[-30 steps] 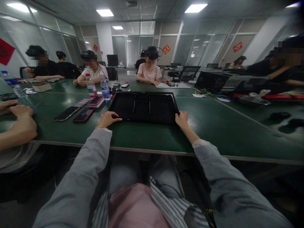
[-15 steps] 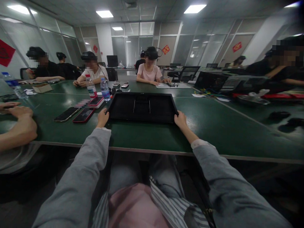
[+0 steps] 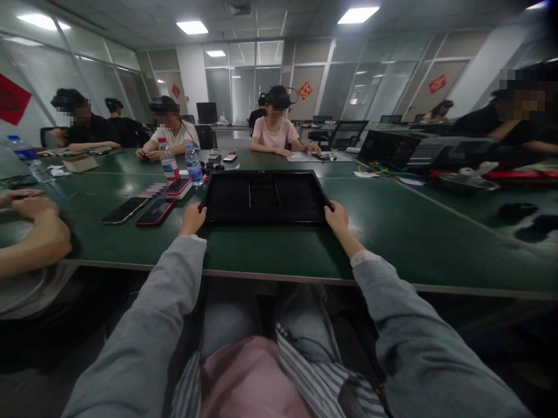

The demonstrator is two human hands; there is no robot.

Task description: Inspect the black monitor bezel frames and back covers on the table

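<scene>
A wide, black, rectangular tray-like object [image 3: 229, 198] with a raised rim is over the green table [image 3: 268, 251] in front of me. Two thin light lines show inside it, near its middle. My left hand [image 3: 194, 218] grips its left edge near the front corner. On the opposite side, my right hand [image 3: 337, 218] is wrapped round the right edge near the other front corner. Whether the object's underside touches the table cannot be made out.
Two phones [image 3: 155, 212] lie left of my left hand. Behind them are a red-capped bottle [image 3: 169, 164] and a blue-capped bottle [image 3: 193, 166]. A person's hands [image 3: 34, 206] rest at the left. People sit across the table; a metal bowl [image 3: 467, 181] stands at the right.
Both my hands and the black object have shifted slightly to the right, and its tilt looks a little different. My grip is unchanged.
</scene>
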